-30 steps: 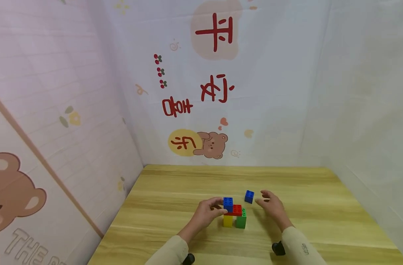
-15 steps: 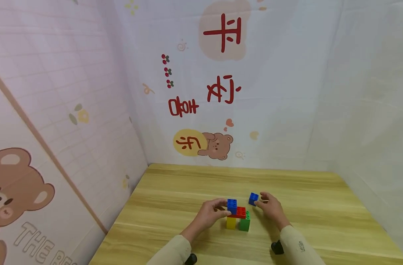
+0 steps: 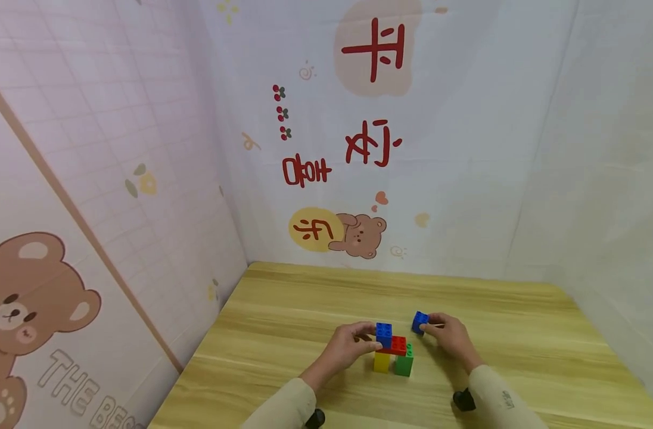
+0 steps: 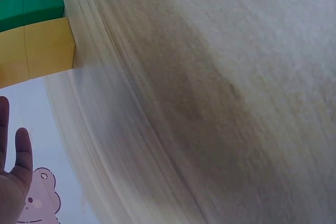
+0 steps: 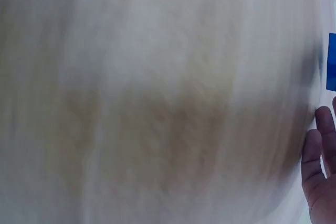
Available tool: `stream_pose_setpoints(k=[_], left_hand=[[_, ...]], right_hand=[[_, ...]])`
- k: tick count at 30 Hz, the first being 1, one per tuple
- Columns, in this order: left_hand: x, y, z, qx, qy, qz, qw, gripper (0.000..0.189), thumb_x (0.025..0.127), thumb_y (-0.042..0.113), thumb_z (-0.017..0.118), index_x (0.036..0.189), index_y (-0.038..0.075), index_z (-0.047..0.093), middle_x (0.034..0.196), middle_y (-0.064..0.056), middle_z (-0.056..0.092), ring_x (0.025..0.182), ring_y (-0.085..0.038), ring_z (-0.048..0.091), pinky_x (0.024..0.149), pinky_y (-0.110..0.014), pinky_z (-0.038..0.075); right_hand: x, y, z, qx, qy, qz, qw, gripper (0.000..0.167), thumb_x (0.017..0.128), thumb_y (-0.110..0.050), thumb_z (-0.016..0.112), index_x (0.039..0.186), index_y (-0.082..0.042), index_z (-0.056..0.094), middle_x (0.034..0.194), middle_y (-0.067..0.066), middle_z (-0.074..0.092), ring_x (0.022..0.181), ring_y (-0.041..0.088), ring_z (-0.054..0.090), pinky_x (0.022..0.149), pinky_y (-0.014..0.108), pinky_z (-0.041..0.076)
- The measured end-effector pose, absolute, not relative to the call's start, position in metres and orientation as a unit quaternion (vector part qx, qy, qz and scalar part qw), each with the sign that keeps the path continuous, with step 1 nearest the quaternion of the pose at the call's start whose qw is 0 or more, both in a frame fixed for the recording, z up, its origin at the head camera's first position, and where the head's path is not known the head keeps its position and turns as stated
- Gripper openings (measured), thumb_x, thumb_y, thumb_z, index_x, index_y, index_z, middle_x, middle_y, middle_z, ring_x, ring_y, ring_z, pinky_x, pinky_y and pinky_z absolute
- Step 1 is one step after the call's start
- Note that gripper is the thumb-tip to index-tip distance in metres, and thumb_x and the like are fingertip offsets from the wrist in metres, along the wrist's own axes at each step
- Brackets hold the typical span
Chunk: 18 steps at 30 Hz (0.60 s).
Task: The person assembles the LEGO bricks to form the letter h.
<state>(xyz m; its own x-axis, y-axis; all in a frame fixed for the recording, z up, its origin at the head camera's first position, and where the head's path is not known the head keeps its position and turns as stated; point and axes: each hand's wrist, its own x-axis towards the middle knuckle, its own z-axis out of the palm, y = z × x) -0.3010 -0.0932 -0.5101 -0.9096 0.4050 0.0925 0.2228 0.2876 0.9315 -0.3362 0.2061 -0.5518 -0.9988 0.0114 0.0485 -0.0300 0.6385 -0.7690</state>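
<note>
In the head view, a small structure of toy building bricks stands before me. A yellow brick (image 3: 381,361) and a green brick (image 3: 404,364) hold up a red brick (image 3: 398,344). One blue brick (image 3: 383,329) sits on the red one's left end, pinched between thumb and fingers of my left hand (image 3: 347,347). My right hand (image 3: 453,337) pinches a second blue brick (image 3: 419,320), behind and right of the structure. The left wrist view shows the yellow side (image 4: 50,48) and green side (image 4: 44,8) close up. Only an edge of the held blue brick (image 5: 332,62) enters the right wrist view.
The bricks are on a wood-grain table (image 3: 283,298). A white printed cloth (image 3: 466,149) rises behind its far edge, and more cloth hangs at the left (image 3: 171,179) and right. A black wrist strap part (image 3: 463,400) shows below the right sleeve.
My right hand has reached left to the loose blue brick and now grips it, and the brick has tilted. The left hand keeps its hold on the structure. The head view has turned slightly left.
</note>
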Motion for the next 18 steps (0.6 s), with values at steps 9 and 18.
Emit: stream_pose_setpoints(k=[9,18], left_hand=[[-0.303,-0.093,-0.510,0.209,0.799,0.558,0.079,0.027,0.088,0.028,0.077,0.114,0.018,0.073,0.103,0.011,0.070,0.090,-0.008,0.063,0.083,-0.030,0.049],[-0.303,-0.093,-0.509,0.204,0.799,0.560,0.086,0.029,0.088,0.028,0.077,0.115,0.020,0.073,0.103,0.012,0.070,0.091,-0.009,0.063,0.083,-0.029,0.049]], right_hand=[[-0.330,0.209,-0.545,0.011,-0.899,0.437,0.026,0.048,0.091,-0.033,0.073,0.119,0.004,0.064,0.111,0.015,0.068,0.104,0.036,0.064,0.084,0.046,0.054],[-0.316,0.183,-0.499,0.035,-0.892,0.448,0.049,0.043,0.091,-0.039,0.072,0.116,-0.005,0.066,0.104,0.005,0.069,0.098,0.024,0.064,0.081,0.039,0.054]])
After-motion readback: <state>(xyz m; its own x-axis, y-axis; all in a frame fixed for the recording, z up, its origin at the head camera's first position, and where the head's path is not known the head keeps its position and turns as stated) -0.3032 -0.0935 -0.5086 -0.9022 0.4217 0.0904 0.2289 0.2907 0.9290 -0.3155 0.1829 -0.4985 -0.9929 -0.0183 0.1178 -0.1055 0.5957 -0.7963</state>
